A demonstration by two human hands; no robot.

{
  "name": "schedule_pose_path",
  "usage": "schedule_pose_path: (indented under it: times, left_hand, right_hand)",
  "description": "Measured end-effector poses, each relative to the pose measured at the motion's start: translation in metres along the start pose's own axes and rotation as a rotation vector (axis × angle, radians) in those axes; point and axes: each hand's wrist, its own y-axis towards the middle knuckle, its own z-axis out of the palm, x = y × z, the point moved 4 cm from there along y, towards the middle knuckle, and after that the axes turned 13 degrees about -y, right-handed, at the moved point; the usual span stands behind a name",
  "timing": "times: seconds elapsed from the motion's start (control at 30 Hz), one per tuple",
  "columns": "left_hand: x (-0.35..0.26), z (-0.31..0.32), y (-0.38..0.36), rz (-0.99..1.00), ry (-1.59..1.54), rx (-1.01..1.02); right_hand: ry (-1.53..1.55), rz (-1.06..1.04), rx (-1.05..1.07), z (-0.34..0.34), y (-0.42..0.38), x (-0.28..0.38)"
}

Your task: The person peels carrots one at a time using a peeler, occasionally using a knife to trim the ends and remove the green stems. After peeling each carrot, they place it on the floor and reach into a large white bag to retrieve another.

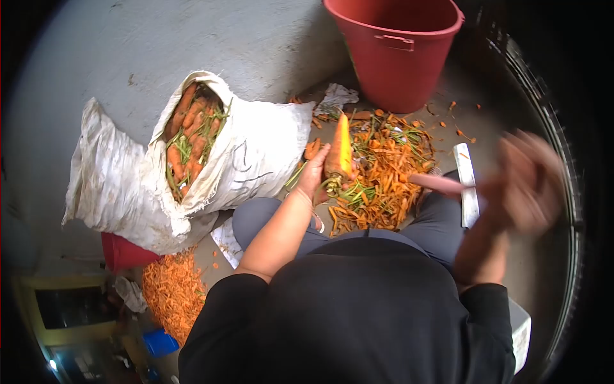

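Note:
My left hand (313,171) is closed around a large carrot (338,150), its tip pointing up and its green stem end low. One side of the carrot is bright yellow-orange, the other duller. To the right, my right hand (527,182) is smeared by motion. A long, narrow pinkish tool (441,184) juts from it toward the left, too blurred to name. Below the carrot and between my legs lies a heap of orange peelings (384,185) mixed with green stems.
A white sack (268,137) on the left gapes open, full of carrots (195,131). Another whitish sack (105,179) leans beside it. A red bucket (400,70) stands ahead by the wall. More orange shreds (173,291) are piled at lower left, near a blue container (160,343).

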Motion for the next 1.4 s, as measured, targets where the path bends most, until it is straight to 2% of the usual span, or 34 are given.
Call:
schedule_pose_path:
  times: [0.03,0.07,0.13,0.2,0.3,0.37,0.43,0.5,0.53,0.57,0.6,0.7,0.73,0.77,0.83,0.9,0.97,1.03,1.07,1.1,1.13,1.17,1.23,1.27,1.33,1.37,1.4]
  left_hand:
    - [0.005,0.012,-0.004,-0.018,-0.027,-0.047]
    - [0.007,0.019,-0.007,-0.036,-0.041,-0.048]
    - [0.009,0.024,-0.006,-0.043,-0.006,-0.079]
    - [0.013,0.021,-0.009,-0.02,0.074,-0.151]
    - [0.019,0.009,-0.011,-0.127,0.102,0.09]
    - [0.027,0.026,-0.02,-0.122,-0.006,0.137]
    - [0.029,0.027,-0.023,-0.176,-0.065,0.176]
    - [0.027,0.022,-0.022,-0.181,-0.106,0.209]
    - [0.025,0.021,-0.02,-0.184,-0.115,0.225]
    - [0.027,0.018,-0.021,-0.186,-0.131,0.232]
    - [0.027,0.014,-0.019,-0.204,-0.148,0.21]
    - [0.022,0.011,-0.015,-0.047,0.112,0.166]
    - [0.027,0.019,-0.012,-0.116,-0.115,0.157]
    - [0.029,0.022,-0.012,-0.143,-0.131,0.185]
    - [0.03,0.024,-0.012,-0.193,-0.163,0.237]
    - [0.031,0.024,-0.017,-0.123,-0.113,0.158]
    - [0.034,0.031,-0.021,-0.088,-0.086,0.055]
    - [0.035,0.025,-0.02,-0.076,-0.104,0.013]
    - [0.034,0.02,-0.018,-0.078,-0.086,-0.01]
    - [0.031,0.014,-0.016,-0.079,-0.066,-0.033]
    - [0.023,0.014,-0.013,0.044,0.279,-0.107]
    - [0.03,0.014,-0.006,0.097,0.044,-0.227]
    - [0.031,0.005,-0.011,-0.026,0.203,0.046]
    - [0.033,0.003,-0.012,-0.188,0.105,0.056]
    - [0.035,0.001,-0.014,-0.189,0.165,0.054]
    - [0.036,-0.001,-0.017,-0.188,0.193,0.052]
    - [0.037,0.003,-0.018,-0.153,0.242,0.032]
  right_hand:
    - [0.232,0.261,-0.015,0.031,-0.008,-0.011]
    - [0.469,0.445,0.201,0.067,-0.023,-0.027]
    - [0.73,0.775,0.221,0.118,-0.058,-0.045]
    - [0.855,0.858,0.239,0.146,-0.075,-0.037]
    - [0.532,0.741,0.35,0.168,-0.071,-0.048]
    - [0.437,0.785,0.182,0.189,-0.066,-0.097]
    - [-0.037,0.796,0.047,0.177,-0.05,-0.147]
    - [0.114,0.902,-0.14,0.162,-0.045,-0.162]
    - [0.146,0.843,-0.15,0.156,-0.04,-0.149]
    - [0.333,0.81,-0.12,0.157,-0.041,-0.131]
    - [0.361,0.823,0.02,0.144,-0.036,-0.087]
    - [0.483,0.642,0.208,0.153,-0.069,-0.036]
    - [0.473,0.688,0.246,0.158,-0.072,-0.04]
    - [0.463,0.737,0.286,0.163,-0.076,-0.045]
    - [0.373,0.778,0.107,0.183,-0.08,-0.105]
    - [0.059,0.838,-0.051,0.164,-0.064,-0.145]
    - [0.239,0.952,-0.104,0.159,-0.064,-0.161]
    - [0.363,0.874,0.015,0.15,-0.055,-0.108]
    - [0.313,0.78,0.129,0.145,-0.055,-0.076]
    - [0.393,0.678,0.229,0.152,-0.067,-0.057]
    - [0.445,0.581,0.31,0.16,-0.078,-0.045]
    - [0.528,0.646,0.408,0.17,-0.088,-0.041]
    - [0.343,0.663,0.37,0.179,-0.079,-0.062]
    - [0.241,0.662,0.28,0.183,-0.071,-0.088]
    - [0.03,0.807,0.125,0.181,-0.053,-0.148]
    - [-0.11,0.779,0.033,0.172,-0.046,-0.168]
    - [-0.123,0.823,-0.003,0.172,-0.045,-0.184]
